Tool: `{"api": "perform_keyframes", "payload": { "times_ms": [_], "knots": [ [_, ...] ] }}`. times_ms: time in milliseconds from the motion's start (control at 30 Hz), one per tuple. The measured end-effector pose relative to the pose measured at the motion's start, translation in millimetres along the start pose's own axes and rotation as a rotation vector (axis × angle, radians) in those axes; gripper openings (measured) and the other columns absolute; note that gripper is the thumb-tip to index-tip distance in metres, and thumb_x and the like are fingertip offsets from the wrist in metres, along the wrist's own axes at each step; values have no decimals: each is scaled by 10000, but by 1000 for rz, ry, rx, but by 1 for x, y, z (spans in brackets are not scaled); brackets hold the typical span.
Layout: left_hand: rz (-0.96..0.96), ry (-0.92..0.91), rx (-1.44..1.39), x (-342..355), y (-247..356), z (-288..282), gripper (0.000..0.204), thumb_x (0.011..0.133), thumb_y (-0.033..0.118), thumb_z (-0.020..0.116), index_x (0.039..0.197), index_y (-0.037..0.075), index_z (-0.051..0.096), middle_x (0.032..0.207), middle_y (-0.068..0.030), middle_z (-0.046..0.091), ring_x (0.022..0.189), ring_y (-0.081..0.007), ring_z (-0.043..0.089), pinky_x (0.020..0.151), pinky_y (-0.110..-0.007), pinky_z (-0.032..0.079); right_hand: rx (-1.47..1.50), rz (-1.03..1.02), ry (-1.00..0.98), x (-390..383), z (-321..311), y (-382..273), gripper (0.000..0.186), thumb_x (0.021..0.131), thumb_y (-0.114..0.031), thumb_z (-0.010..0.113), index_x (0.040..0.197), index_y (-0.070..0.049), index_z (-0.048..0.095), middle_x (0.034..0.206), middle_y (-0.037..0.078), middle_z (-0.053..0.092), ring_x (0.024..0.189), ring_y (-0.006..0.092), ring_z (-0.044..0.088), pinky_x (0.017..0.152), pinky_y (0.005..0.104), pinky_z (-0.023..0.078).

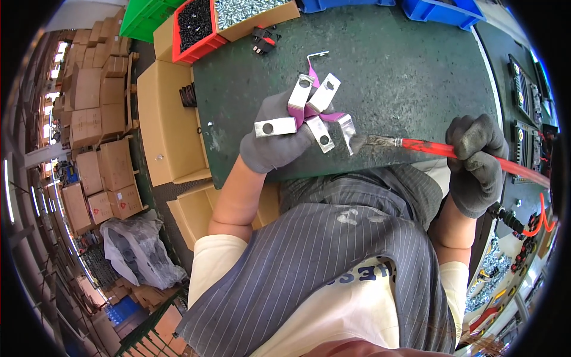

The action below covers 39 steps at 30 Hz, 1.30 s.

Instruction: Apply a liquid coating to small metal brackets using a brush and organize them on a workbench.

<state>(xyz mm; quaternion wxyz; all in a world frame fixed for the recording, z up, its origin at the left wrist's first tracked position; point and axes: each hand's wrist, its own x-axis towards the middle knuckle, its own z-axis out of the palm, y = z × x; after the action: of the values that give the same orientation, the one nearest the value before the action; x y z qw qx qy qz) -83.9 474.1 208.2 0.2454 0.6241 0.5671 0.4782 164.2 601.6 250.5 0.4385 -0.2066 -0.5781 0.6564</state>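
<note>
Both hands wear dark grey gloves; the left hand (275, 134) is closed around a fanned bunch of metal strips (312, 110), each a flat silvery tab with a round hole near its end and a purple sleeve where the strips meet in the grip; the tabs spread up and to the right beyond the fingers. Right of them, the right hand (476, 163) is curled tight around the red handle of a brush (428, 146); the handle runs leftward from the fist, and its grey bristle tip touches the end of the strip nearest that hand; the other end of the handle sticks out past the fist toward the right.

Under both hands lies a dark green table (404, 77); just above the bunch of strips a bent metal key (317, 55) lies on it. Further out beyond the left hand stand a red bin (195, 30) of small black parts and, beside it, a cardboard box (253, 15) of silvery screws; a small black and red part (262, 40) lies just below these. Blue bins (443, 12) stand at the far edge, beyond the right hand. Left of the left hand, off the table, sit tan cardboard boxes (169, 119); below the hands a grey striped apron (333, 250) covers the person's front.
</note>
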Motion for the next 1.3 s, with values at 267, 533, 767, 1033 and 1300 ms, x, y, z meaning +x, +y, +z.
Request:
{"api": "perform_keyframes", "payload": {
  "times_ms": [267,533,767,1033,1300],
  "knots": [
    [-179,116,-255,-6,3,7,193,772,82,597,935,-22,600,871,-101,634,780,-185,613,708,-313,485,2,-280,-121,-5,8,-5,216,633,-211,706,562,-117,526,584,12,445,510,144,395,483,278,282],
    [-267,36,-565,-5,5,9,260,773,171,626,931,-32,592,850,-75,614,772,-140,568,706,-277,463,-15,-273,-359,0,-4,7,210,669,-253,643,540,-148,514,600,19,407,540,172,365,498,294,244],
    [-687,290,-243,9,-28,-9,200,766,181,667,851,24,577,646,-5,556,587,-106,539,541,-283,451,-95,-198,-128,1,-21,22,224,691,-286,635,695,-77,555,637,24,434,558,128,396,488,251,272],
    [-484,125,838,25,-72,16,464,701,464,661,910,56,587,753,-152,618,746,-308,606,654,-399,468,104,189,63,2,-13,61,346,862,-272,477,1055,11,521,639,61,524,477,89,400,433,213,309],
    [-521,36,943,24,-49,16,320,733,351,642,859,59,607,908,-139,599,800,-307,597,680,-418,469,488,132,14,-1,-25,71,229,813,-200,513,957,-21,506,648,76,495,460,114,374,453,231,327]
  ]
}}
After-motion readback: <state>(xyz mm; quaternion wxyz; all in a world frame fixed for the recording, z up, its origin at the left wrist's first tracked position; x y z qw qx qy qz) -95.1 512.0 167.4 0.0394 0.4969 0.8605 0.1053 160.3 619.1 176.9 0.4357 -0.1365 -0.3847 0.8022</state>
